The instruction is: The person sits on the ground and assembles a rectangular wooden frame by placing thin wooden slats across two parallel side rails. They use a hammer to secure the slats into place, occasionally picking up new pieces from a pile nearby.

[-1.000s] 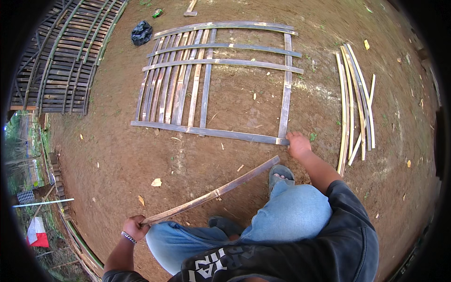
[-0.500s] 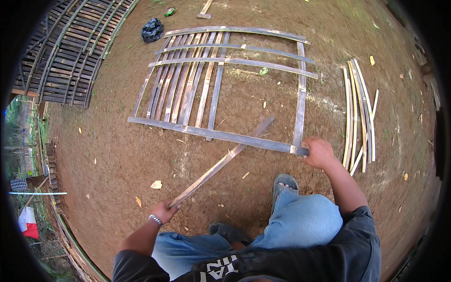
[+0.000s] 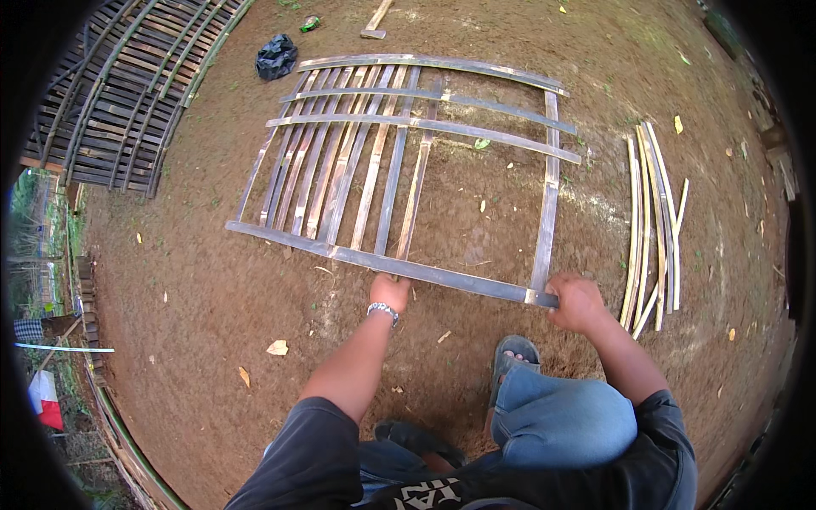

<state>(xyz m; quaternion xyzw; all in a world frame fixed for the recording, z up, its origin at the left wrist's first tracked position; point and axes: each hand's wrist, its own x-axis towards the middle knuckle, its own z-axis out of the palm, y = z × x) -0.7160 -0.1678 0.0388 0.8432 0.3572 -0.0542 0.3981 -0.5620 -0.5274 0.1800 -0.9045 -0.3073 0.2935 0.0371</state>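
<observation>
A lattice frame of split bamboo [image 3: 450,276] lies before me, its slats standing close together on the left half. My left hand [image 3: 389,293], with a metal bracelet at the wrist, is closed around the near end of a bamboo slat [image 3: 416,187], just below the front rail. That slat runs under the front rail and away beneath the crosswise strips, right of the other slats. At the frame's near right corner, my right hand [image 3: 576,303] grips the end of the front rail. An upright strip [image 3: 546,212] meets the rail beside that hand.
Several loose bamboo strips [image 3: 653,225] lie on the soil to the right. Beyond the frame are a hammer [image 3: 373,32] and a black plastic bag [image 3: 276,57]. A larger bamboo panel [image 3: 127,93] stands at the far left. My sandalled foot [image 3: 516,353] is near the rail.
My left hand has moved forward and right, carrying the slat from a slanted position in front of the frame to under its rail. My right hand keeps hold of the rail's end.
</observation>
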